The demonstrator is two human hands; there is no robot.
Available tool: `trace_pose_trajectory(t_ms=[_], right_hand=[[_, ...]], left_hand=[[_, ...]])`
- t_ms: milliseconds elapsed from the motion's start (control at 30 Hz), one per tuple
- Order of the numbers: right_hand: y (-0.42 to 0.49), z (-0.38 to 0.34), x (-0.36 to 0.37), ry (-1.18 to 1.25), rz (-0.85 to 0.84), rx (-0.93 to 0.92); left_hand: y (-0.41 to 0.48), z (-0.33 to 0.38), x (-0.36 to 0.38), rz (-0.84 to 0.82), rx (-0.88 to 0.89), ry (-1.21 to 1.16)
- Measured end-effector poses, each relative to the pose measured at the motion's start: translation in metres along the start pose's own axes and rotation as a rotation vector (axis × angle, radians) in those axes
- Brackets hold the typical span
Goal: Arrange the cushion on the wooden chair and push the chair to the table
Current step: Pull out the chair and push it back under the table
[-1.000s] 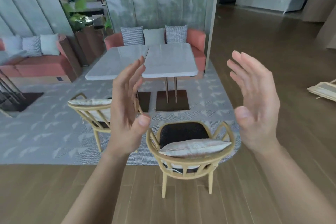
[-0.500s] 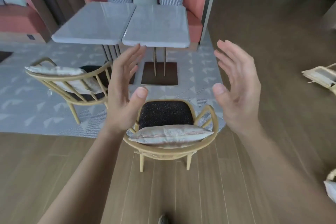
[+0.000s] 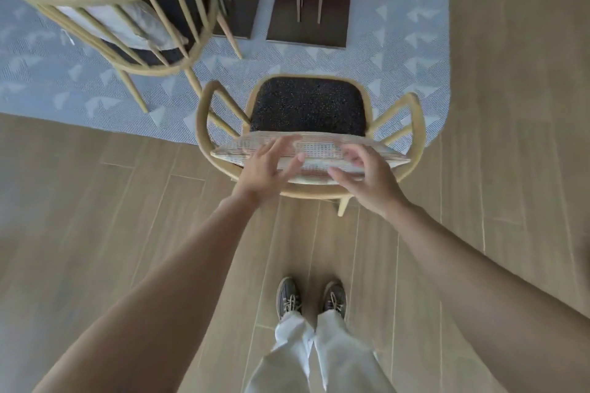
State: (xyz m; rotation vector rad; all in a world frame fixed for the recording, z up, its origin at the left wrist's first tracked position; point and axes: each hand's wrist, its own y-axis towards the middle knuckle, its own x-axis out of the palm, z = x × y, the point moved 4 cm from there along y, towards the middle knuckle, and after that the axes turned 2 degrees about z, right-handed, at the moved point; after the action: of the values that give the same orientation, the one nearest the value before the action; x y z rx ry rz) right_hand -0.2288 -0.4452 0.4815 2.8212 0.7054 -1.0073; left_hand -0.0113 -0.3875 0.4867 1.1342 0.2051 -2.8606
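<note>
A light wooden chair with a dark speckled seat stands half on the rug, half on the wood floor, its back towards me. A pale patterned cushion leans upright against the inside of its curved backrest. My left hand hovers over the cushion's left part, fingers spread. My right hand hovers over its right part, fingers curled and apart. Neither hand visibly grips the cushion. Of the table, only the two metal bases show at the top.
A second wooden chair with its own cushion stands at the upper left on the grey patterned rug. My feet are on the wood floor just behind the chair.
I have stepped close to the chair and my view has tilted steeply down. Both hands dropped from raised, open poses to just over the cushion on the backrest.
</note>
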Motion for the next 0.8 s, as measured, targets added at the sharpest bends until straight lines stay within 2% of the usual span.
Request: trace_pose_trajectory(t_ms=[100,200,267,333,467,800], right_hand=[[-0.007,0.012,0.008,-0.217,-0.048,-0.089],[-0.005,0.013,0.023,-0.645,-0.193,-0.231],[0.003,0.014,0.033,-0.863,-0.245,-0.251],[0.013,0.014,0.038,-0.917,-0.272,-0.245],[0.022,0.016,0.043,-1.021,-0.331,-0.339],[0.08,0.026,0.041,-1.0,-0.347,-0.324]], left_hand=[[-0.007,-0.009,0.008,-0.043,0.095,0.276],[-0.015,-0.014,0.024,-0.201,0.233,0.63],[-0.011,-0.017,0.034,-0.258,0.194,0.759],[0.0,-0.014,0.035,-0.277,0.111,0.819],[0.009,-0.011,0.037,-0.355,0.107,0.971],[0.064,-0.015,0.025,-0.369,0.073,1.013]])
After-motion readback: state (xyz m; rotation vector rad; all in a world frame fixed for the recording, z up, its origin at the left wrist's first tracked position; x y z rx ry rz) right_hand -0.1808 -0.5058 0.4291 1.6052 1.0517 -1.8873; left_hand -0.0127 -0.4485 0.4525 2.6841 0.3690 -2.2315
